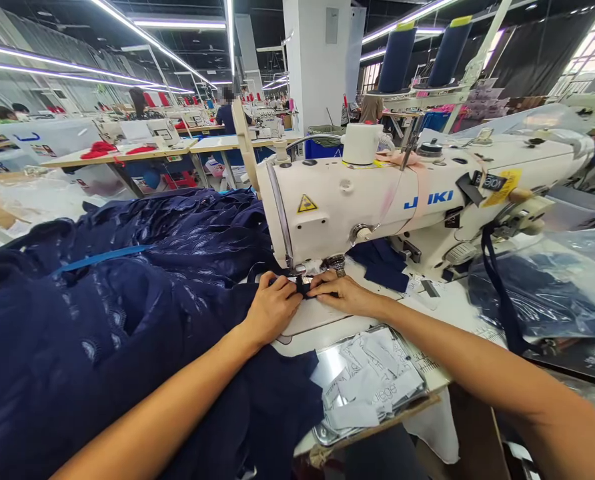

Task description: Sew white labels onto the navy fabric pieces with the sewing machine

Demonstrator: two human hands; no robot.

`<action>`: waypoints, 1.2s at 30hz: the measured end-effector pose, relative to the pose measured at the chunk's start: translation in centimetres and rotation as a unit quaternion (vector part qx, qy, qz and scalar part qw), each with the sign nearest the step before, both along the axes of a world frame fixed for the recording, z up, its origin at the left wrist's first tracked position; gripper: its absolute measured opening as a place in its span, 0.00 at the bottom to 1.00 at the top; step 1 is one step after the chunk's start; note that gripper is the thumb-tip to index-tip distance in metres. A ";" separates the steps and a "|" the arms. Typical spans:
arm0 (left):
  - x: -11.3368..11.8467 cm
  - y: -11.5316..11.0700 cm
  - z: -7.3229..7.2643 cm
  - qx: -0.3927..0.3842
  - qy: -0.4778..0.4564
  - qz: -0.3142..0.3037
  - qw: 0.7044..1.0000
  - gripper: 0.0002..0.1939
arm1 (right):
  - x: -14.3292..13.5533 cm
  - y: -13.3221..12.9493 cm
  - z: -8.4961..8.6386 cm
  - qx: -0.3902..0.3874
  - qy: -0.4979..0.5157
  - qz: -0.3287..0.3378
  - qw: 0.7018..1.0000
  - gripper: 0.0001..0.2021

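Note:
A white sewing machine [327, 200] stands in front of me, its needle area low at the left end. Just left of the needle, my left hand [273, 307] has its fingers curled down on the dark navy fabric [212, 313]. My right hand [341, 292] is on the other side, its fingertips pinching a small edge of the same navy fabric under the machine head. Both hands rest close together on the machine bed [317, 323]. The fabric between them is small and partly hidden by the fingers.
A large navy garment pile [127, 333] covers the left side. A metal tray [322, 437] with white labels [372, 380] lies at the front. Bagged navy fabric [542, 293] sits at the right. Two navy thread cones [397, 60] stand above. A person [226, 115] is farther back.

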State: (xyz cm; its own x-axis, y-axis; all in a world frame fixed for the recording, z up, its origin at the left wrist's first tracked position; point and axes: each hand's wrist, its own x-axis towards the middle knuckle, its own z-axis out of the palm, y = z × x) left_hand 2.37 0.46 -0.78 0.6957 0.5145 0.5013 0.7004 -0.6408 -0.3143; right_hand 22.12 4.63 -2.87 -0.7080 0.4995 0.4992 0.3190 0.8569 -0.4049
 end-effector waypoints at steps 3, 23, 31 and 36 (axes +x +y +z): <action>0.0 0.2 -0.2 -0.004 0.008 -0.019 1.000 0.10 | 0.1 0.1 0.2 -0.001 0.004 0.010 1.000 0.10; -1.6 -1.2 0.4 -0.182 -0.020 0.004 0.983 0.17 | 0.1 -1.3 1.3 0.142 -0.131 0.004 0.981 0.13; -1.5 -1.1 0.3 -0.192 -0.003 0.018 0.981 0.19 | 0.1 -1.1 0.8 0.144 -0.118 -0.002 0.983 0.13; -1.4 -1.1 0.4 -0.209 0.007 0.034 0.977 0.20 | -0.1 -1.3 0.9 0.141 -0.121 -0.009 0.983 0.13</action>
